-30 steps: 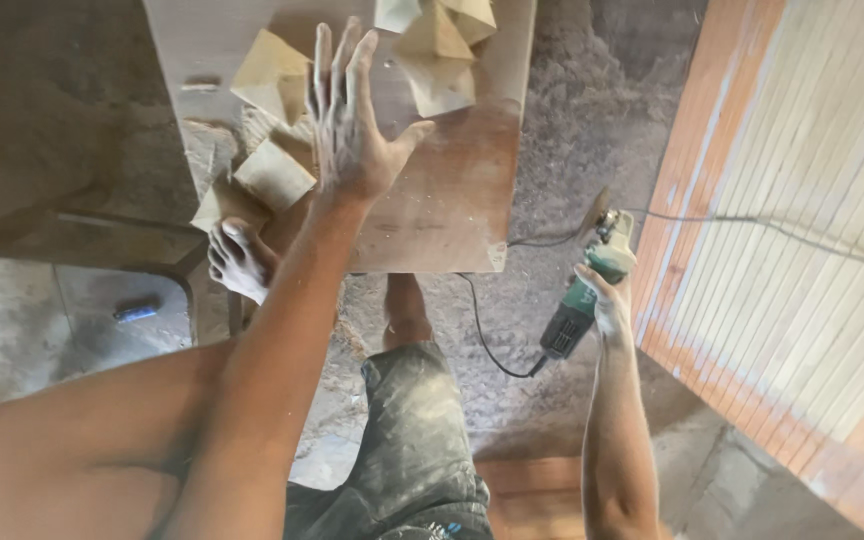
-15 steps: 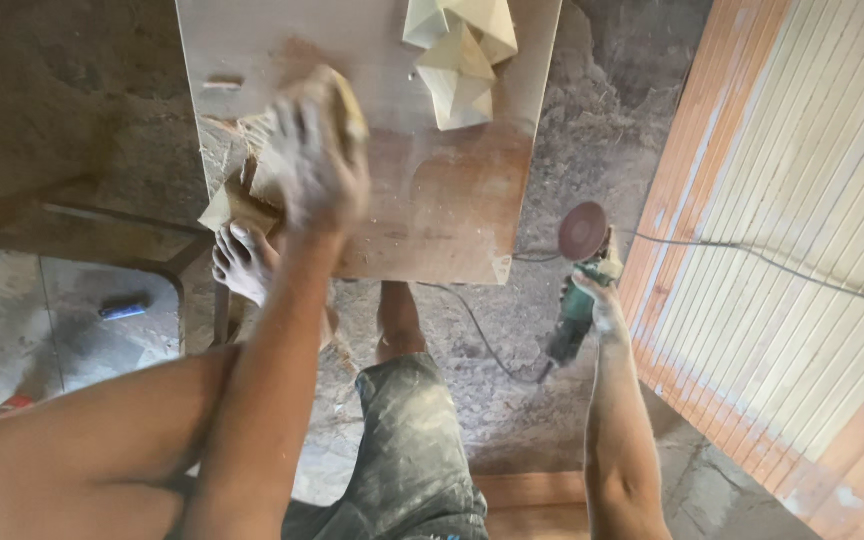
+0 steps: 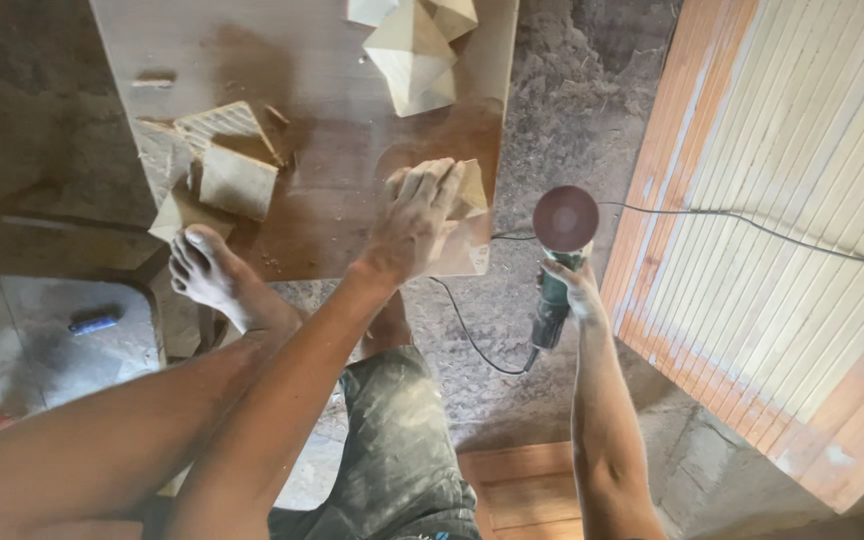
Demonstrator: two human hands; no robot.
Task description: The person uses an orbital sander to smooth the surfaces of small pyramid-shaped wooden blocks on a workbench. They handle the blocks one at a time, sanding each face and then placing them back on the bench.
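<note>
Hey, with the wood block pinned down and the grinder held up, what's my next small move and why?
Probably lower the angle grinder in the right hand toward the wood block, since the left hand already presses it on the board.

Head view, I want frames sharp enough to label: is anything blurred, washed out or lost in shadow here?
Head view: left hand on the wooden block and right hand gripping the angle grinder look sharp, no motion smear; slatted wooden panel is bright, slightly washed; the floor at upper left sits in dim shadow; edges bend a little.
</note>
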